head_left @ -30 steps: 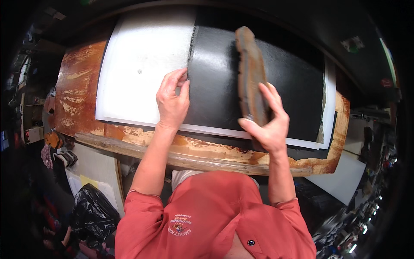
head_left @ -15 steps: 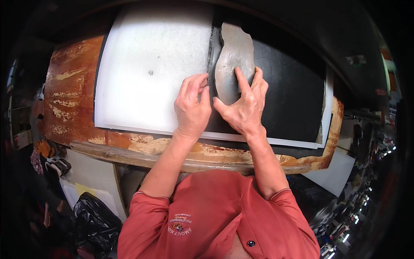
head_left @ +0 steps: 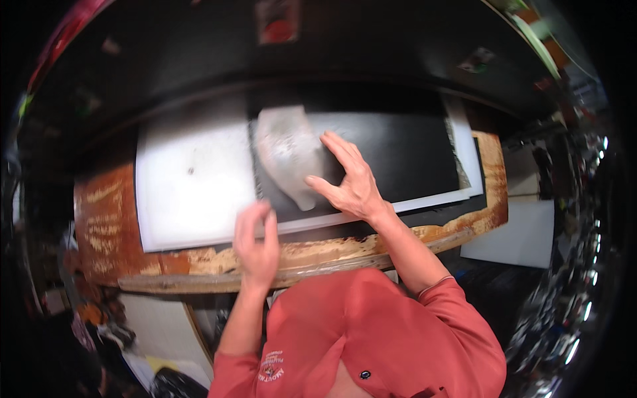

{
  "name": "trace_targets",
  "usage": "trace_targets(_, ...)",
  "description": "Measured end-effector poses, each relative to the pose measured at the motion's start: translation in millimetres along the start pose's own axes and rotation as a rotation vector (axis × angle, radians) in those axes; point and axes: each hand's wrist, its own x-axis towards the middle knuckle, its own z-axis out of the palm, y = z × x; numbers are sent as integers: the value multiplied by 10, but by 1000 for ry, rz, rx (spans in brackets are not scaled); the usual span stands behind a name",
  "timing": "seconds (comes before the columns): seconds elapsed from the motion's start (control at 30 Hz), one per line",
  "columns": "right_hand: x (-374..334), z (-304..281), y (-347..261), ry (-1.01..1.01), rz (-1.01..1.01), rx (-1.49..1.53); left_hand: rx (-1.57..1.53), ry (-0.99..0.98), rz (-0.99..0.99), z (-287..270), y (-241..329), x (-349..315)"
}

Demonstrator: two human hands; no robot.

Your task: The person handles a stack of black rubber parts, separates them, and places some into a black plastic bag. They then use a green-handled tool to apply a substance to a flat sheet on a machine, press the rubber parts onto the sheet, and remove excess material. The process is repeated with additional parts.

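Note:
A grey, flat, wavy-edged piece [head_left: 288, 146], blurred, lies on a black sheet [head_left: 391, 149] along the edge of a white sheet [head_left: 192, 205]. It is broad at the far end and narrows toward me. My right hand [head_left: 355, 186] is open at its right side, fingers stretched forward and the thumb tip by its edge; whether the thumb touches it I cannot tell. My left hand [head_left: 255, 245] is over the table's near side, by the white sheet's right corner. Its fingers are bent and smeared by motion, so what they hold, if anything, is unclear.
Worn wood shows on the table's near edge [head_left: 318, 255] and left end [head_left: 106, 219]. A dark overhang [head_left: 371, 53] spans the far side. White boards stand below at left [head_left: 159, 325] and right [head_left: 511, 232], beside a black plastic bag [head_left: 176, 385].
The view has shifted, showing more of the overhang. The grey piece shows a different outline, narrow end toward me. My right hand has come off its top to its side; my left hand has drawn nearer me.

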Motion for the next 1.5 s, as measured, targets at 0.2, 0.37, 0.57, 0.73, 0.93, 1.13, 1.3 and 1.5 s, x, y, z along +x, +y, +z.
trace_targets(0.2,-302,-1012,512,569,200,229,74,-262,208,167,144,-790)
trace_targets(0.37,-265,-2073,784,948,-22,20,249,-237,320,223,-14,-854)
trace_targets(0.57,-491,-2547,874,861,43,-168,345,-170,276,235,1,-920)
trace_targets(0.73,-1801,-2022,752,697,108,-83,361,-73,296,192,48,-956)
trace_targets(0.93,-2659,-961,813,473,28,-513,369,-83,212,30,63,-1097)
trace_targets(1.13,-2648,-923,829,429,217,-444,405,-142,174,22,26,-1087)
trace_targets(1.3,-2693,-913,812,420,224,-434,365,-201,217,-29,5,-1139)
trace_targets(1.5,-2688,-972,869,385,208,-382,324,-194,243,-32,1,-1167)
